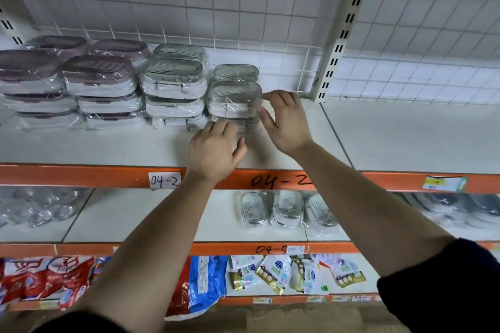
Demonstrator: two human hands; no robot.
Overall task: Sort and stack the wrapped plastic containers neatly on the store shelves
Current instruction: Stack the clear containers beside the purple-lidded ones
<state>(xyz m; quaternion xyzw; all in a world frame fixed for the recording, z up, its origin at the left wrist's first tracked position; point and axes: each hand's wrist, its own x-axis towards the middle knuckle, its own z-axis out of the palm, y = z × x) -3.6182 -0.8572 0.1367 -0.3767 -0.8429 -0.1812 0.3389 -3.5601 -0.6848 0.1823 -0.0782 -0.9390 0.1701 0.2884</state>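
Observation:
On the upper shelf (297, 143) stand stacks of wrapped plastic containers. Purple-lidded ones (100, 78) fill the left; grey-green-lidded ones (173, 78) stand in the middle. At the right end is a shorter grey-green stack (234, 97). My left hand (216, 149) touches the front bottom of that stack, fingers lying loosely against the wrap. My right hand (286, 119) is at the stack's right side, fingers and thumb spread against the top container. Whether either hand grips is unclear.
A slotted upright post (341, 32) and wire grid back bound the shelf; bare shelf lies right of the stack. The shelf below holds three wrapped metal-lidded boxes (286, 209) and clear items (40, 208). Snack bags (48, 281) and sachets (273, 273) hang lowest.

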